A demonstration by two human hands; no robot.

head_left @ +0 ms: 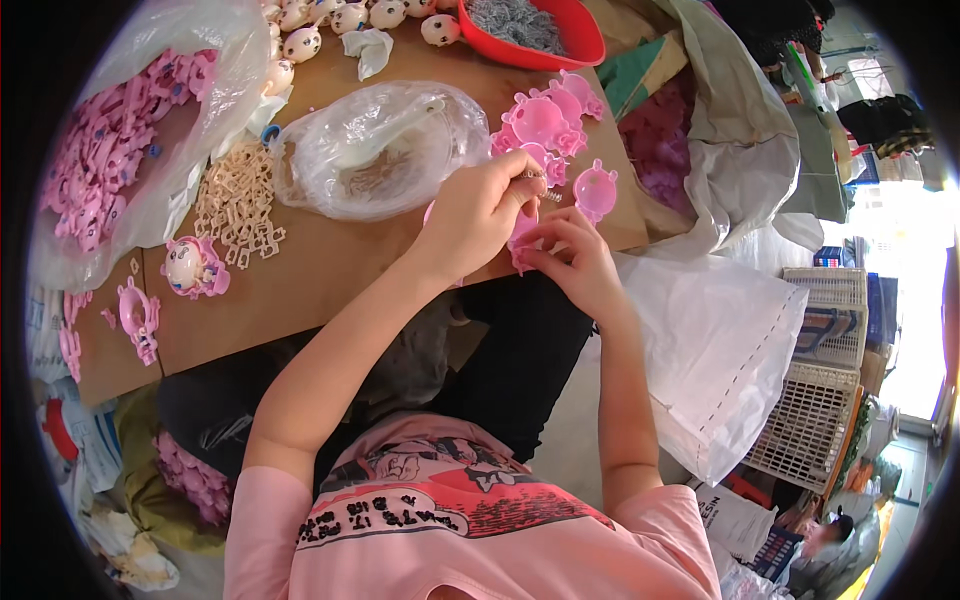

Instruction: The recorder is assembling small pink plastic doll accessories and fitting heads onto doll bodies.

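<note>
My left hand [482,212] is closed, and small metal springs [553,197] stick out at its fingertips. Close beside it, my right hand [578,262] pinches a pink plastic part [521,238] over the table's near edge. My fingers hide much of that part. Just beyond the hands lie several pink cup-shaped parts [538,122] in a cluster. Another pink round part [596,191] with small ears lies to the right of them.
A clear plastic bag [385,150] lies mid-table, beside cream plastic pieces [240,200]. Far off stand a red bowl [590,45] of grey metal springs and white figure heads [302,43]. Bags of pink parts [110,140] sit left; a white sack [710,340] hangs right.
</note>
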